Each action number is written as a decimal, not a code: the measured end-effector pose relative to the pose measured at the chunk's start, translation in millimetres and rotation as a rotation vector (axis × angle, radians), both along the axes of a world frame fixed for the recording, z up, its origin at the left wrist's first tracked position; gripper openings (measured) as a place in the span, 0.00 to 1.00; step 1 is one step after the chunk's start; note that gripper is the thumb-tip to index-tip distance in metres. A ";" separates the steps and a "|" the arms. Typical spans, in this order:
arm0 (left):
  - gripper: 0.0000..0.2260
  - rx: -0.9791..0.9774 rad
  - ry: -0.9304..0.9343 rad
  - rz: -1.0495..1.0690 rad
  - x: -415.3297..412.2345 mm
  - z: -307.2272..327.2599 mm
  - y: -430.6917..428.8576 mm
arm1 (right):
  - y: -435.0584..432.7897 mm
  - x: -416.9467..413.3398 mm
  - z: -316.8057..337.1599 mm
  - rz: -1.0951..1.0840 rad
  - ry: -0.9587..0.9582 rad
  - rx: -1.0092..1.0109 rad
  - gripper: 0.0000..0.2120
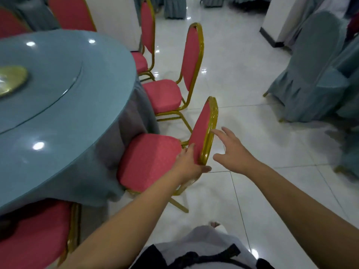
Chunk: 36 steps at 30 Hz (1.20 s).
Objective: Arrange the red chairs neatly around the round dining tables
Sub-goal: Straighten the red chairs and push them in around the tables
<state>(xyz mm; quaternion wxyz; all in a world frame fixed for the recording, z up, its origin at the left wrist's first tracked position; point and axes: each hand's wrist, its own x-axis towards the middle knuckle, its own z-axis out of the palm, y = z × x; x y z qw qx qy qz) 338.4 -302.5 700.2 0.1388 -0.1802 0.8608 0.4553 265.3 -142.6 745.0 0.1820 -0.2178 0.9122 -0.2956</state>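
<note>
The red chair (151, 162) in hand stands just left of the middle of the view. Its seat is tucked against the hanging tablecloth (126, 121) of the round table (58, 98), which lies at its 9 o'clock. The left hand (189, 166) clasps the near lower edge of the backrest (202, 129), fingers on the red padding and thumb wrapped round behind the gold frame (210, 133). The right hand (233, 152) is spread wide at the chair's 3 o'clock. One fingertip is at the frame and the rest grip nothing.

With only one hand holding, a push would likely swing the chair round that hand and leave it skewed to the table edge. The seat could also snag the cloth and drag it, shifting the gold plate (11, 78) at the table's far left. The glossy tiled floor (242, 78) lets metal legs slide readily, so a firm shove may overshoot. The gaps are tight too. Another red chair (165, 94) stands near at 12 o'clock, and a third (33, 239) sits at 7 o'clock, half under the cloth. A sideways slide could knock frame against frame.

Cloth-covered chairs (314, 74) at 2 o'clock stand well apart.

No brand, label or writing can be read anywhere.
</note>
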 end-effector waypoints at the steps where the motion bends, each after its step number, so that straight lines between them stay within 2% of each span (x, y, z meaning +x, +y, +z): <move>1: 0.45 0.045 0.001 0.062 -10.2 0.1 10.1 | 1.5 -21.0 -0.9 0.054 -0.001 0.039 0.39; 3: 0.42 0.111 0.002 0.165 -27.3 -1.1 29.7 | 5.8 -56.3 -3.1 0.158 0.008 0.128 0.41; 7: 0.33 -0.009 0.022 0.328 -47.4 -11.7 51.7 | 13.0 -111.1 -13.9 0.350 0.063 0.249 0.46; 9: 0.32 -0.053 0.004 0.389 -48.9 -15.6 55.1 | 15.4 -125.7 -19.1 0.402 0.096 0.253 0.48; 14: 0.29 -0.071 -0.093 0.439 -27.5 -9.6 48.3 | 7.7 -135.9 -26.9 0.483 0.161 0.247 0.52; 17: 0.28 -0.109 -0.137 0.427 10.3 -2.8 46.5 | 1.1 -126.4 -33.0 0.500 0.169 0.244 0.50; 23: 0.19 -0.160 -0.217 0.422 128.6 0.8 56.2 | -12.6 -50.1 -31.8 0.609 0.088 0.272 0.37; 28: 0.26 -0.188 -0.252 0.429 221.5 8.5 65.1 | 12.9 45.5 -39.0 0.616 0.093 0.276 0.26; 32: 0.30 -0.174 -0.242 0.444 278.2 4.6 61.1 | 9.7 99.5 -42.8 0.619 0.102 0.252 0.26; 34: 0.27 -0.175 -0.225 0.529 296.2 -1.2 56.8 | 1.1 115.3 -43.5 0.641 0.102 0.251 0.26; 36: 0.24 -0.267 -0.150 0.678 307.2 -9.3 61.5 | -7.7 126.1 -43.6 0.637 0.109 0.253 0.26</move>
